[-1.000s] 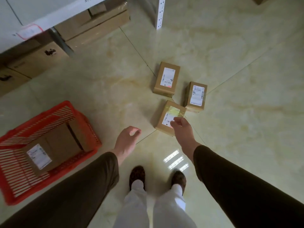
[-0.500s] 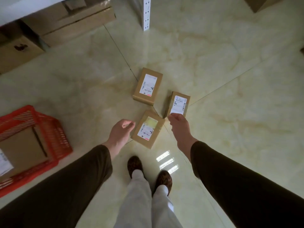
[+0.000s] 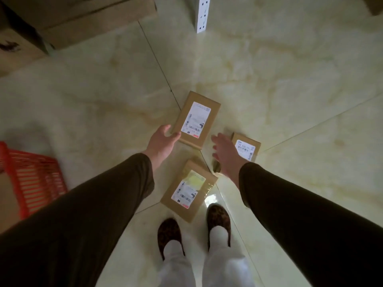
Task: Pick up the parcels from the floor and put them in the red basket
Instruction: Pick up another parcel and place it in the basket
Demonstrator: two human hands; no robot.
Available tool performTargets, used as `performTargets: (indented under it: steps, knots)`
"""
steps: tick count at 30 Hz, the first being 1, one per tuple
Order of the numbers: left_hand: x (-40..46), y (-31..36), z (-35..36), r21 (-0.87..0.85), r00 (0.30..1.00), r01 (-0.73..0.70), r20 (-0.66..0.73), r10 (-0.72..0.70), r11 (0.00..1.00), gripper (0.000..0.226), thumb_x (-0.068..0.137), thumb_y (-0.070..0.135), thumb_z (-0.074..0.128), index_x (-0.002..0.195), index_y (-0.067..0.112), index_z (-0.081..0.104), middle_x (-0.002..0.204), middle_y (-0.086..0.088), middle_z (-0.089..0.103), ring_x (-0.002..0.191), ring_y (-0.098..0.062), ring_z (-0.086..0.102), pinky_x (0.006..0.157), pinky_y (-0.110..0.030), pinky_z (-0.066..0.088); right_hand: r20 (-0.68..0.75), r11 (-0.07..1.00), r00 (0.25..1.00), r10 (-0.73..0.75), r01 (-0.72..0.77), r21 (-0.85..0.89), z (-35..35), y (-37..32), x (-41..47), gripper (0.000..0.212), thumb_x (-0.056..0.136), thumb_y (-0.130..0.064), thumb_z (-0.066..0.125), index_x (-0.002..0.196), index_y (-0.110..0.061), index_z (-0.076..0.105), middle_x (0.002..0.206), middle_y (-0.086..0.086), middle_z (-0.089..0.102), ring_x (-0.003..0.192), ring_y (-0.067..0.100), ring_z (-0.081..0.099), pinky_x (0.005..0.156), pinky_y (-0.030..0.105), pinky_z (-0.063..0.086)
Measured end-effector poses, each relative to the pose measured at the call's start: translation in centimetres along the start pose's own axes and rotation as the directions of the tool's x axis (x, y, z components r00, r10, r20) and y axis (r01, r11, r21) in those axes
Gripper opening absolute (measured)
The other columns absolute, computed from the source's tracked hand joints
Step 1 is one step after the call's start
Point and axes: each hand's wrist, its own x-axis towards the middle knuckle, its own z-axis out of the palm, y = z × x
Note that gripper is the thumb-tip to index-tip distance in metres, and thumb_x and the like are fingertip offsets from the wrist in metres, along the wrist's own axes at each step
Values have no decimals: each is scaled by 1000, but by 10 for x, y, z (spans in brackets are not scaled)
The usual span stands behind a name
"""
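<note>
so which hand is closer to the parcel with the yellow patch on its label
Right. The right hand hangs just past that parcel's far right corner; the left hand is farther off, at the far parcel.

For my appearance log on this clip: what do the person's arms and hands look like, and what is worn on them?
Both arms are covered by long, plain dark brown sleeves that end at the wrists, loose-fitting, with no visible cuffs, logos or markings. The left hand and right hand are bare: no gloves, and no rings, watch or bands that I can make out in this slightly blurred head view.
</note>
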Motion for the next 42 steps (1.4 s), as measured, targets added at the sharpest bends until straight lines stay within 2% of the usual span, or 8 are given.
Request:
performTargets:
  steps: [5,10,16,22,27,32,40,42]
  knots:
    - [55,-16,21,50,999,23,-28,-22,998,67,101,37,58,157,13,31,160,-7,38,143,-24,41,108,-30,35,34,996,998,50,-47,-74,11,9,57,14,103,-20,49,117,-20,49,96,0,54,89,16,52,108,46,44]
    - [95,-32,38,20,999,36,36,-37,999,44,102,21,52,145,15,47,134,-3,61,95,-12,60,68,-18,44,119,996,991,62,-54,-71,20,20,97,15,104,-22,47,116,-22,55,108,1,62,99,19,55,98,39,47]
    - [98,-37,41,-79,999,12,54,-8,997,43,99,11,49,140,22,53,127,1,63,113,-19,60,87,-30,47,134,996,991,26,-15,-83,19,16,104,32,106,-13,44,135,-22,53,121,1,64,131,32,54,112,48,41]
    - [45,-25,20,-280,999,30,-3,-32,960,46,102,16,52,147,23,43,133,-2,61,117,-22,60,94,-33,49,111,992,993,-40,53,-117,16,-3,53,45,103,-12,53,147,-20,45,124,3,65,119,25,59,97,36,45]
    - [-31,1,-18,-413,996,13,-76,-49,910,47,104,14,51,148,24,39,125,6,58,102,-5,59,72,-16,45,181,986,977,-111,131,-107,24,-24,-16,50,103,-12,53,151,-22,41,131,4,64,122,24,59,111,43,43]
    - [-108,8,-69,-497,980,-26,-183,-76,867,47,104,12,49,149,25,40,129,8,56,106,-7,56,75,-15,42,268,975,952,-146,185,-127,55,-33,-89,53,104,-10,52,154,-20,37,130,1,65,124,23,58,114,45,41]
    - [-208,-47,-157,-595,960,-53,-251,-124,802,49,105,14,49,151,27,38,129,12,57,118,-10,53,90,-22,39,304,947,935,-183,250,-202,141,3,-198,47,105,-12,51,150,-25,43,133,-1,65,123,19,60,82,23,46]
    - [-230,-69,-181,-603,960,-61,-253,-118,796,49,105,13,49,151,26,38,132,10,54,118,-9,52,85,-17,38,305,943,933,-191,261,-207,166,21,-219,48,105,-11,51,150,-24,44,131,-2,65,124,19,59,87,24,46]
